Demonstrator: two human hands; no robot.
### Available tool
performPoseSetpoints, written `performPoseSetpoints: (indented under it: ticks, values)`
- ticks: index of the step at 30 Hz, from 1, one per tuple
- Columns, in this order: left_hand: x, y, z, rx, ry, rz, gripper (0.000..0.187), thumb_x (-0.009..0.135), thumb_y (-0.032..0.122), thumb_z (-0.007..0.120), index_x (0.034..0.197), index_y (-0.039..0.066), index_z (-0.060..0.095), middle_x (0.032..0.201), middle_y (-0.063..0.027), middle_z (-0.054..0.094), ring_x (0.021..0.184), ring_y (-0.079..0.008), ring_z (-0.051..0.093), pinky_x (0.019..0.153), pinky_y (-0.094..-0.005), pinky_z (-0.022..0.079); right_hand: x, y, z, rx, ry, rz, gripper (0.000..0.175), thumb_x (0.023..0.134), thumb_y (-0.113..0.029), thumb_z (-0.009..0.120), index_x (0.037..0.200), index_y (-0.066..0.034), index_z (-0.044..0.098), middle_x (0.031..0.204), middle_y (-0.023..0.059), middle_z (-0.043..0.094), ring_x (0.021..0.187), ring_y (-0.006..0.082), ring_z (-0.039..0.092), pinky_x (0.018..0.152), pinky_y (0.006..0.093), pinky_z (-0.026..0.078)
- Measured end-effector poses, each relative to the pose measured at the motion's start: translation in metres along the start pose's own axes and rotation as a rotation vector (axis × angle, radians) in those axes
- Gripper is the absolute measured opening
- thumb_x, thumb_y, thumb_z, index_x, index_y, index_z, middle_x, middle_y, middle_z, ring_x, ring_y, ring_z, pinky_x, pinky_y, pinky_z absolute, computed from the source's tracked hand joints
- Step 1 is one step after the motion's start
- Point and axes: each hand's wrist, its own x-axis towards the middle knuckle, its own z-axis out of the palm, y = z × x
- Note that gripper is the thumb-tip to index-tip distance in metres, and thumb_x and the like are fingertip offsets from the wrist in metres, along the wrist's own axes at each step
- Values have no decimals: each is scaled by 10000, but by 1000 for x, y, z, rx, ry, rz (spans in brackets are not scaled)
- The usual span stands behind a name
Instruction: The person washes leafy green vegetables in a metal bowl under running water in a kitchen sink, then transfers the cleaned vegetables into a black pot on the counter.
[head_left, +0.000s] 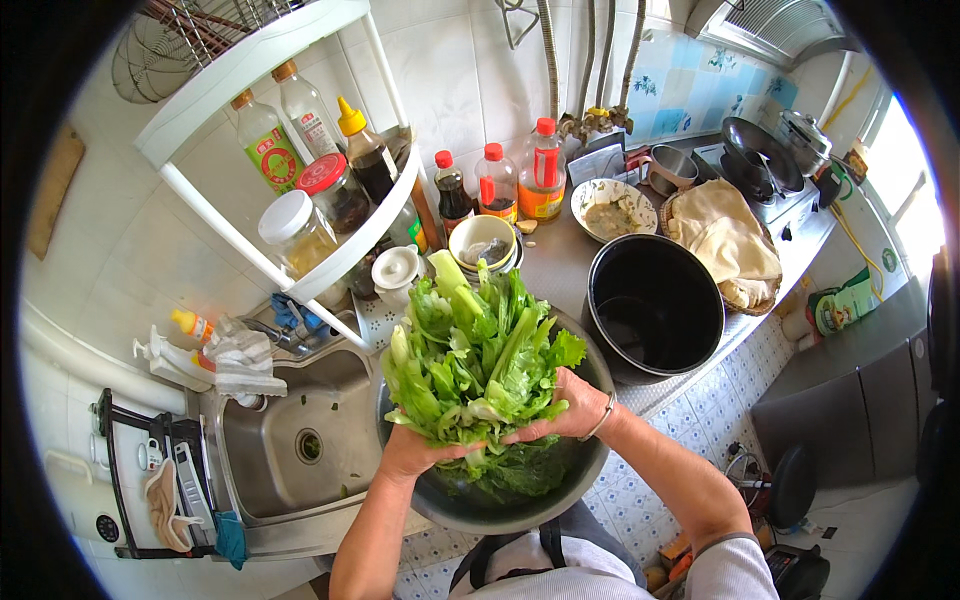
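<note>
Between them, my left hand (420, 450) and my right hand (574, 405) grip a big bunch of leafy greens (480, 360). The bunch is lifted over a wide metal basin (510, 517), pale stems and green leaves spreading upward. More dark green leaves (517, 472) lie lower in the basin, below my hands. A bracelet circles my right wrist. Just right of the basin stands a deep black pot (652, 307), its inside dark. How much the basin holds is hidden by the greens.
Left of the basin is a steel sink (277, 435) with leaf scraps near its drain. A white corner shelf (360, 259) holds jars and bottles. Behind the pot sit a patterned bowl (613, 210) of food and a cloth-covered basket (724, 240). A wok (761, 154) rests on the stove.
</note>
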Motion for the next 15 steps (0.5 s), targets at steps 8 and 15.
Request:
performPoseSetpoints:
  ticks: [8, 15]
  values:
    - [-3, 27, 6, 34, 53, 39, 705, 486, 89, 816, 1124, 54, 517, 1068, -56, 567, 996, -206, 540, 877, -359, 446, 6, -31, -1, 17, 12, -106, 618, 587, -174, 811, 1103, -6, 516, 1038, 87, 603, 941, 159, 554, 874, 301, 420]
    - [-4, 51, 9, 76, 123, 160, 717, 509, -9, 797, 1153, 24, 484, 1076, -68, 557, 978, -198, 549, 832, -343, 482, 18, -53, -7, -128, 75, -268, 785, 547, -220, 838, 1174, 5, 421, 1085, 112, 554, 1002, 176, 516, 895, 307, 405]
